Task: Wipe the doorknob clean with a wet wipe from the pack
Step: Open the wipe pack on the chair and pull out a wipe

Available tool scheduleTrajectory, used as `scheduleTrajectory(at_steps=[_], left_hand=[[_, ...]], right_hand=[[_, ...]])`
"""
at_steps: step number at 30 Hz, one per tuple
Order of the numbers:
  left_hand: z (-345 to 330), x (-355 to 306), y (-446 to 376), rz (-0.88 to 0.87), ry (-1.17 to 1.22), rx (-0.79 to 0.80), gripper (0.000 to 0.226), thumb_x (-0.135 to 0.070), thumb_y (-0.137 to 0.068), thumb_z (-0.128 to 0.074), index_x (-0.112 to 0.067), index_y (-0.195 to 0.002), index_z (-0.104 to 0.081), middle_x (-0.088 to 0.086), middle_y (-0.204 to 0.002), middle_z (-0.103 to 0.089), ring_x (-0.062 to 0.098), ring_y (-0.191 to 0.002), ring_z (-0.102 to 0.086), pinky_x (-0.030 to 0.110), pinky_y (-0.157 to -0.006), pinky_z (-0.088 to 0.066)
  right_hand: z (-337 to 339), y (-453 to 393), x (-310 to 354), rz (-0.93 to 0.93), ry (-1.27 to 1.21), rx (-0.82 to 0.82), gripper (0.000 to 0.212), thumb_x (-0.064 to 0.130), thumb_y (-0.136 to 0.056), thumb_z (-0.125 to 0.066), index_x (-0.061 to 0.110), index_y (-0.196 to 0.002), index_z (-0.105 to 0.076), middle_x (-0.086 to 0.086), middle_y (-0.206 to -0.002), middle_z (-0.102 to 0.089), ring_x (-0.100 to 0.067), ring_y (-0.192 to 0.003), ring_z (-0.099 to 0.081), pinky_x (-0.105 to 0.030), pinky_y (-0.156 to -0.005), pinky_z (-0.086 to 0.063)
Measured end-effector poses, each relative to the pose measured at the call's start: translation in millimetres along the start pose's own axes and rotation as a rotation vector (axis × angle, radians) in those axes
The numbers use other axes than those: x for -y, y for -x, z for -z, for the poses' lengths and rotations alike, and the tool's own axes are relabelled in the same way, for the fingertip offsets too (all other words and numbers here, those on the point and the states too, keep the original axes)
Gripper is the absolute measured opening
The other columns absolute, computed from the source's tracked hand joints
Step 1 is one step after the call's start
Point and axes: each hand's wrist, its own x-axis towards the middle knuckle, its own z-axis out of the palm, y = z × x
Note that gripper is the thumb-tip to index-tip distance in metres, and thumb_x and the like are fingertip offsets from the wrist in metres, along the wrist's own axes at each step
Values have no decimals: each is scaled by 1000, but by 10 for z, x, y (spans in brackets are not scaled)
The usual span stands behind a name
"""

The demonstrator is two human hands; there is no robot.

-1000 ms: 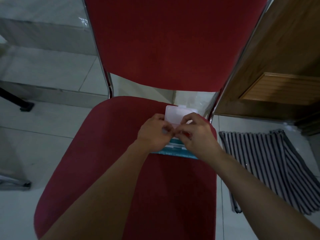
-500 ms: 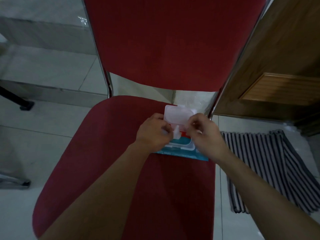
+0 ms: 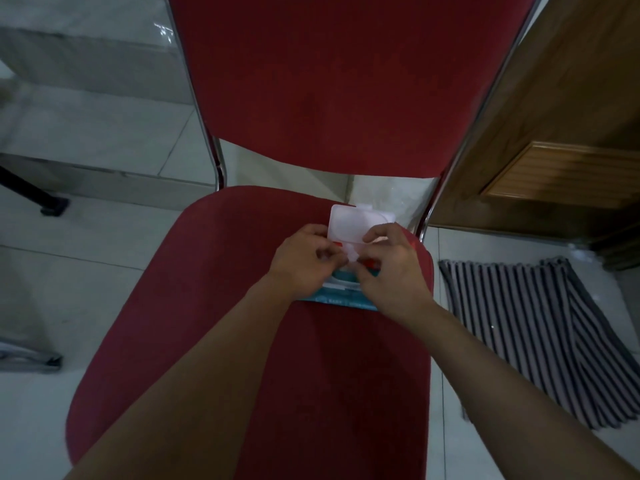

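The pack (image 3: 341,299) lies on the chair seat (image 3: 214,306), lid up. Both hands (image 3: 304,265) (image 3: 394,271) meet above its opening – fingertips pinching a wipe (image 3: 351,252) between them.

Both forearms are bare, with no sleeves, watch or rings.

Chair seat (image 3: 194,306) and backrest (image 3: 346,81): deep red, frame silver. Wipe pack (image 3: 341,299) on far right of seat: teal near edge with pale lettering, red patch by opening; flip lid (image 3: 349,225) translucent white. Cloth (image 3: 540,327) on floor, right: dark grey and white stripes. Door (image 3: 571,133), far right: brown wood. Floor tiles (image 3: 86,133): pale grey-white.
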Motion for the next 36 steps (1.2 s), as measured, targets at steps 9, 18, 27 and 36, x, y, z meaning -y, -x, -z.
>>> scheduleTrajectory(at_steps=[9, 18, 27, 36], left_hand=[[-65, -55, 43, 24, -37, -98, 19, -34, -73, -71, -16, -79, -70, -7, -112, -58, 9, -88, -56, 23, -73, -41], [-107, -160, 43, 153, -78, -182, 22, -21, -68, -71, -24, -78, -52, -2, -100, -57, 17, -87, -55, 26, -68, -39], [-119, -106, 63, 89, -51, -135, 24, -15, -73, -63, -18, -96, -58, -3, -106, -55, 18, -96, -55, 28, -78, -43], [-143, -148, 42, 128, -63, -149, 39, -51, -67, -69, -22, -90, -57, -10, -94, -51, 11, -85, -53, 25, -69, -37]], right_hand=[[154, -60, -56, -263, -279, 25, 8, 5, -87, -56, 4, -87, -64, -2, -105, -48, -18, -98, -52, -9, -85, -39], [307, -37, -9, -513, -1094, 55, 27, 3, -93, -38, 10, -75, -58, -7, -84, -61, -16, -79, -58, -27, -77, -47], [263, -37, 9, -613, -1436, -21, 20, 9, -95, -36, 5, -99, -55, -15, -108, -58, -22, -99, -57, -34, -100, -40], [303, -47, 7, -672, -1221, -17, 23, 11, -97, -37, 1, -110, -53, -21, -118, -59, -27, -102, -60, -31, -82, -53]])
